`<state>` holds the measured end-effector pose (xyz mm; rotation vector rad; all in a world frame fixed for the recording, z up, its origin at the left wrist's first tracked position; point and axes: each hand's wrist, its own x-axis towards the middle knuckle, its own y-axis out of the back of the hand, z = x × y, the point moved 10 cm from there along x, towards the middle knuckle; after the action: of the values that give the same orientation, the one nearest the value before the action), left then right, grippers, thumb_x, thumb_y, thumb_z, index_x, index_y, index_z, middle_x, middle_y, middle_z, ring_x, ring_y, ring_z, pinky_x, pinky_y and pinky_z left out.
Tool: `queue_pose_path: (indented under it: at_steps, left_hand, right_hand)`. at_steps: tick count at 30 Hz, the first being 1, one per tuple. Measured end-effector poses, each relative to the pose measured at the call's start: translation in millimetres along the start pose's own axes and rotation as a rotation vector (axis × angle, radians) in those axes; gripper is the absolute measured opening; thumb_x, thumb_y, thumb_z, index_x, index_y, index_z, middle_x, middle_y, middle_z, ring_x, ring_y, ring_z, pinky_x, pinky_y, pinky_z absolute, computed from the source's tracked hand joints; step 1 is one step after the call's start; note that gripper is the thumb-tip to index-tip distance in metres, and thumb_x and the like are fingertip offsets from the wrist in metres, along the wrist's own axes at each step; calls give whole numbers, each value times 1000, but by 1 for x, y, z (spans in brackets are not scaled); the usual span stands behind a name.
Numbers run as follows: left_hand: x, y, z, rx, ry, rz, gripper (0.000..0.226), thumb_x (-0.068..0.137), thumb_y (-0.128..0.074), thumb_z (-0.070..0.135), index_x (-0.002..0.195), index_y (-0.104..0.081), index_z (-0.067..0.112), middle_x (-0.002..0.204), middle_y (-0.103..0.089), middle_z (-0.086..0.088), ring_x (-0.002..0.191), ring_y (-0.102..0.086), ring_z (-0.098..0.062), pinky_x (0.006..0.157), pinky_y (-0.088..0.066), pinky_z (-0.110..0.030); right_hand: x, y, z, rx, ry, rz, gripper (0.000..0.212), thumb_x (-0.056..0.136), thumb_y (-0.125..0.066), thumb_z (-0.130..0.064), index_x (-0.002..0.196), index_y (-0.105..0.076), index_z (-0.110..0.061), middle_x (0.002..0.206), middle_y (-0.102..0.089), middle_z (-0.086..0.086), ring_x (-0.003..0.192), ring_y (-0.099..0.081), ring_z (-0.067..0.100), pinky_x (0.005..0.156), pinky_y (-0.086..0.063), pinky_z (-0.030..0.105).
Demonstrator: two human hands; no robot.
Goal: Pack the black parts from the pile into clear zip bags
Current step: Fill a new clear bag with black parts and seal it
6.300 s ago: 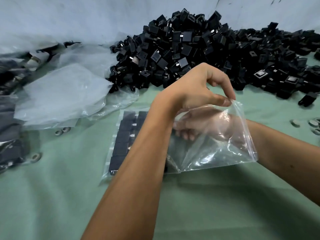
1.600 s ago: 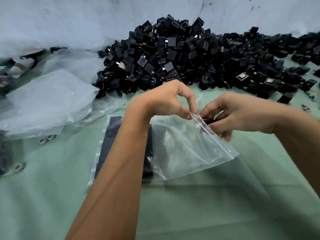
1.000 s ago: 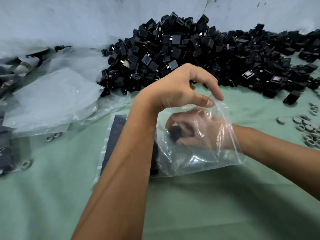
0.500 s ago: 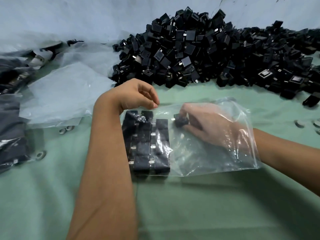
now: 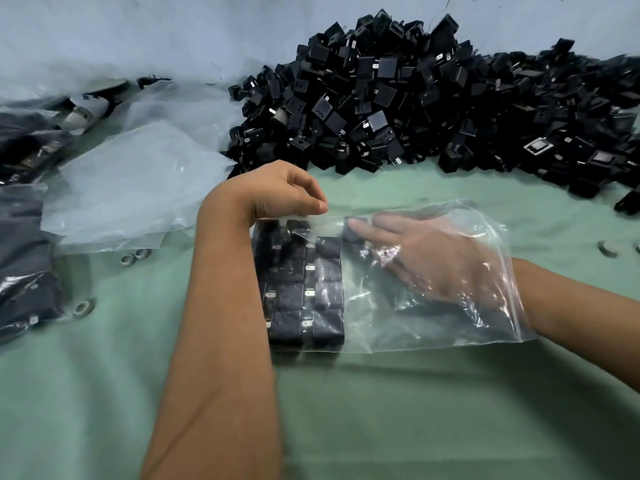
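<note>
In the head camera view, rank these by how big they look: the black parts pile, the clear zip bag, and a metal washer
1. heap of black plastic parts
2. clear plastic zip bag
3. small round metal washer

The bag lies nearer, yet looks smaller.

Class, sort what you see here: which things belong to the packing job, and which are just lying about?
Part of the job: pile of black parts; clear zip bag; packed parts inside; left hand pinching the bag; right hand inside.

Lying about: metal rings; loose plastic sheets.

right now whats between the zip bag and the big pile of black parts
In the head view, only a bare strip of green table lies between the zip bag and the pile of black parts. The left hand pinches the bag's far edge.
</note>
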<state>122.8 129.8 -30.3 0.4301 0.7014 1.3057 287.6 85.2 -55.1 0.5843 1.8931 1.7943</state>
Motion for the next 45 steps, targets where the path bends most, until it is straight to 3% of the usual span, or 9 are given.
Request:
queue_pose_path:
  at_steps: [5, 8, 19, 23, 27, 31, 33, 39, 45]
  left_hand:
    - [0, -2, -9, 21, 55, 1, 8, 90, -78, 23, 97, -79, 27, 104, -73, 0, 103, -67, -17, 94, -50, -35]
    - [-1, -2, -10, 27, 70, 0, 8, 90, -77, 22, 96, -79, 27, 103, -74, 1, 102, -66, -15, 93, -49, -34]
    - [3, 2, -15, 28, 75, 59, 14, 96, -69, 13, 91, -79, 20, 92, -79, -2, 104, -73, -21, 100, -56, -39]
    - [-1, 33, -8, -54, -9, 387, 16, 93, -68, 8, 88, -75, 20, 87, -72, 2, 83, -69, -12, 68, -51, -23]
    - [-11, 65, -9, -80, -43, 668, 20, 90, -63, 7, 92, -73, 24, 94, -71, 6, 89, -67, -12, 72, -51, -23]
    - [-1, 54, -30, -3, 86, 557, 27, 90, -63, 13, 111, -70, 29, 127, -62, -7, 122, -54, -30, 104, -50, -43]
    - [4, 48, -37, 46, 139, 485, 34, 94, -63, 17, 125, -66, 28, 134, -57, -9, 128, -50, -33, 108, -46, -47]
    - [15, 36, -46, 32, 138, 386, 39, 100, -58, 14, 138, -57, 25, 126, -57, 0, 93, -59, -13, 70, -44, -20]
    - [22, 33, -52, 50, 150, 382, 32, 99, -59, 19, 129, -63, 28, 140, -56, -4, 110, -57, -19, 96, -45, -32]
  right_hand:
    - [0, 9, -11, 100, 58, 150, 59, 106, -31, -31, 164, -17, -26, 145, -51, -8, 122, -43, 0, 106, -45, 25]
    - [0, 13, -7, 83, 74, 218, 61, 102, -37, -32, 160, -32, -16, 114, -50, -14, 94, -49, 2, 81, -50, 14]
    - [10, 6, -9, 30, 118, 136, 58, 105, -27, -40, 162, -18, -32, 116, -46, -9, 83, -54, 10, 67, -53, 23]
    - [15, 6, -8, 211, 81, 162, 52, 106, -24, -44, 151, -38, -23, 116, -56, 2, 87, -64, 26, 70, -59, 40]
    - [13, 2, -3, 309, 83, 121, 79, 99, -14, -71, 156, -38, -22, 127, -57, 3, 94, -65, 22, 81, -61, 39]
    - [12, 5, -10, 263, 100, 139, 87, 99, -2, -71, 156, -36, -16, 131, -52, 3, 93, -65, 21, 78, -62, 39]
    - [14, 6, -17, 244, 165, 157, 62, 109, -19, -44, 159, -33, -10, 135, -52, 11, 103, -64, 24, 89, -61, 40]
    - [13, 6, -26, 121, 308, 177, 57, 108, -25, -30, 163, -15, -18, 141, -45, 7, 99, -62, 22, 82, -62, 39]
    - [14, 1, -19, 116, 310, 184, 58, 108, -33, -23, 164, -20, -16, 141, -49, 5, 100, -63, 23, 85, -60, 41]
